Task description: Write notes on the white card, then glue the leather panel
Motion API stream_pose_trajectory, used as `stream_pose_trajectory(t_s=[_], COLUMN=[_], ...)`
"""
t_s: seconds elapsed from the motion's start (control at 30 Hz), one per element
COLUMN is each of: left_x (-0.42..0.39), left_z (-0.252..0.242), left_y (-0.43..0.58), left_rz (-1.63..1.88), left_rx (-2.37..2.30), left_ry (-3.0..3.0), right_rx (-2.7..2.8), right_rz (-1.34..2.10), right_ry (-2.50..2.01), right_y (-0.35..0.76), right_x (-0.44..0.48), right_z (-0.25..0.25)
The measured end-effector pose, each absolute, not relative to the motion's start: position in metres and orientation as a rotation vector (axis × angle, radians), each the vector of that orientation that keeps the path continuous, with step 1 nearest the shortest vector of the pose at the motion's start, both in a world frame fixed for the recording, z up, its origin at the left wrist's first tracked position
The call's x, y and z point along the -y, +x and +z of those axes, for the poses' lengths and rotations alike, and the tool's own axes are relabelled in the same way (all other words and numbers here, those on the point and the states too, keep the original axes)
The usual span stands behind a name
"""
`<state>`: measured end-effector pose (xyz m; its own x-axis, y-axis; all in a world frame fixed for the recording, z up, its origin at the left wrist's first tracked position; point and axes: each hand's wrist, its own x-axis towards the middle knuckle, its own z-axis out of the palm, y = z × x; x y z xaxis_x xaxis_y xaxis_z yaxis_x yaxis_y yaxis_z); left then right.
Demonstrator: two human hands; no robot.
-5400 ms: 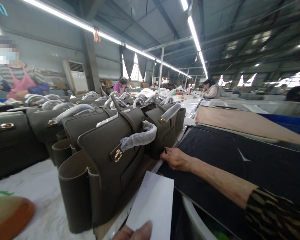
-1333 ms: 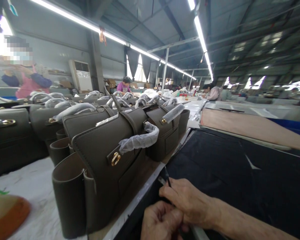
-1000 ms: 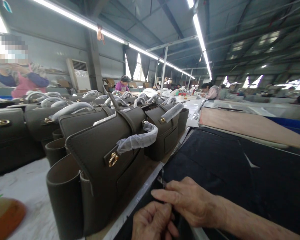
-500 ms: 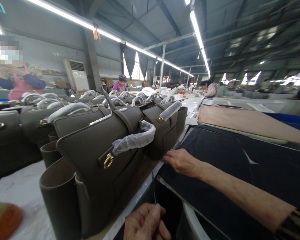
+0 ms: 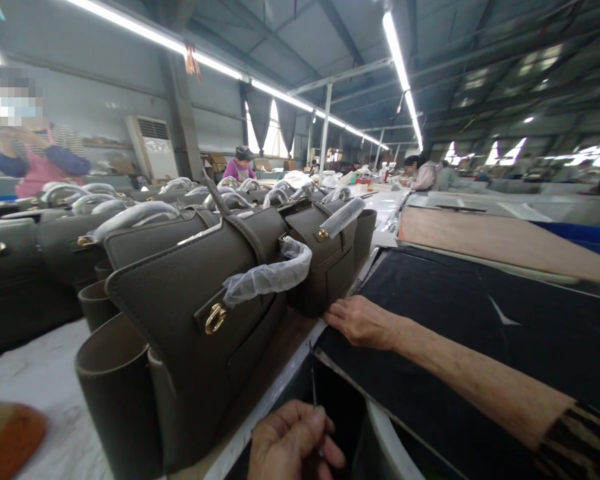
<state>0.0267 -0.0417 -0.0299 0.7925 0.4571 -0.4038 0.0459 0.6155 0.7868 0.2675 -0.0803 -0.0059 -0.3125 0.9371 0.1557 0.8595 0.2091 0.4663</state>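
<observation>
At the bottom, my left hand (image 5: 296, 441) pinches a thin dark rod-like tool (image 5: 314, 380) that points up; its exact kind is too slim to tell. My right hand (image 5: 363, 323) reaches in from the right, its fingers closed at the table edge beside the base of a dark grey-brown handbag (image 5: 325, 280). What those fingertips hold, if anything, is hidden. Left of my hands stands a larger, nearer handbag (image 5: 180, 293) of the same colour, with a gold clasp (image 5: 215, 319) and a handle (image 5: 275, 273) wrapped in clear plastic.
Rows of similar handbags (image 5: 10, 247) fill the table on the left. Black sheet material (image 5: 430, 300) lies under my right arm, with a tan board (image 5: 490, 240) behind. An orange-brown object (image 5: 10, 437) sits lower left. People (image 5: 50, 160) are farther back.
The tool in my left hand has tilted slightly, its tip shifting a little to the right. My right hand stays at the handbag's base. The view has shifted slightly.
</observation>
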Motion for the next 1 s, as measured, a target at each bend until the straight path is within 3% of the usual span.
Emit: stream_pose_trajectory(t_s=[1.0], left_x=[0.022], left_z=[0.001], left_y=[0.124], left_rz=[0.371], left_rx=[-0.709], left_ry=[1.041], right_rx=[-2.328], right_rz=[1.151], right_ry=[1.865], right_y=[0.273], right_x=[0.074], right_z=[0.001])
